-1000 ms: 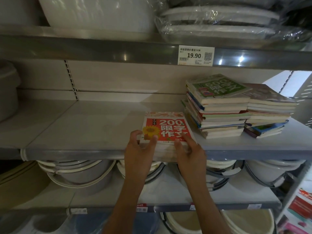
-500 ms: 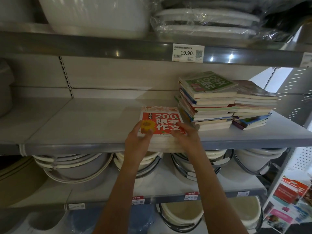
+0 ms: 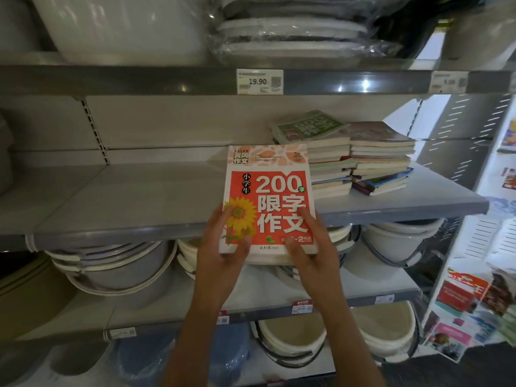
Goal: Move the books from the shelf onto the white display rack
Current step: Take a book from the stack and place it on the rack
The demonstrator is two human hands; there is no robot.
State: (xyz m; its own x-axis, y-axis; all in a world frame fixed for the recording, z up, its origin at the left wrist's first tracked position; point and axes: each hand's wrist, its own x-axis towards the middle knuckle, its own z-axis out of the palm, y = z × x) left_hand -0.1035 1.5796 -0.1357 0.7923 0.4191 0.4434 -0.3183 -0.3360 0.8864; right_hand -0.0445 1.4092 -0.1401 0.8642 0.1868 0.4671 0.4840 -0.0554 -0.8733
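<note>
Head view: red book held up at shelf front

Left hand (image 3: 223,258) and right hand (image 3: 310,255) grip bottom corners of red book (image 3: 269,199), thumbs on cover. Sunflower, white "200" print, pale top band. Long axis vertical, cover facing camera, in front of grey shelf (image 3: 134,196). Book stacks (image 3: 346,157) on shelf at right.

Grey metal shelving (image 3: 117,196) is stocked with stacked plastic basins (image 3: 117,263); a 19.90 price tag (image 3: 259,81) is lit by glare.
</note>
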